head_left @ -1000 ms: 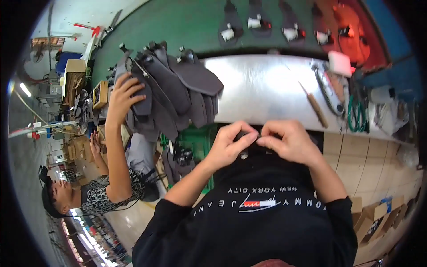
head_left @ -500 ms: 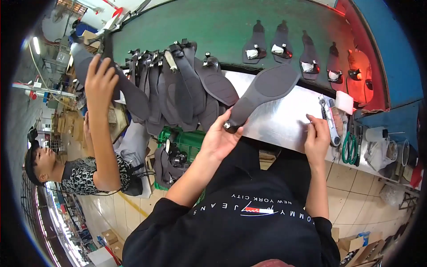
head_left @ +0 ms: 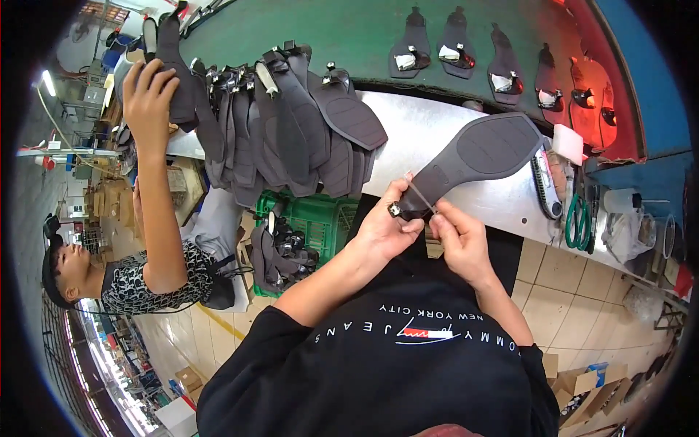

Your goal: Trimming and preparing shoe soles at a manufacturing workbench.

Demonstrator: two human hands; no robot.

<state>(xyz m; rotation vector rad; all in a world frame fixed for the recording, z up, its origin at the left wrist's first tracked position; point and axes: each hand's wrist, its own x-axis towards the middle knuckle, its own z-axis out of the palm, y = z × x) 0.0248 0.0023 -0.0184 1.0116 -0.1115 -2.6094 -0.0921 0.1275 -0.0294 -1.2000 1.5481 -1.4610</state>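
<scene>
My left hand (head_left: 387,229) is closed around the narrow end of a dark grey sandal (head_left: 489,149), its sole facing up. The broad end with the grooved oval points away to the right, over the metal tabletop. A shiny ornament (head_left: 395,210) on a black strap shows beside my left fingers. My right hand (head_left: 460,239) pinches a thin greyish strip (head_left: 422,195), which lies slantwise across the sole's narrow part and reaches my left fingertip. Whether it is a stick or a band I cannot tell.
Many similar sandals (head_left: 291,124) lie overlapped at the left, above a green crate (head_left: 331,226). Others stand on the green conveyor belt (head_left: 320,25), some under red light. Green-handled scissors (head_left: 579,222) and a cutter (head_left: 546,186) lie at right. A co-worker's hand (head_left: 151,102) handles sandals.
My right hand has moved left to the sandal, bringing the thin strip across its sole. The sandal has shifted right and turned flatter. The co-worker's hand has moved slightly left and up.
</scene>
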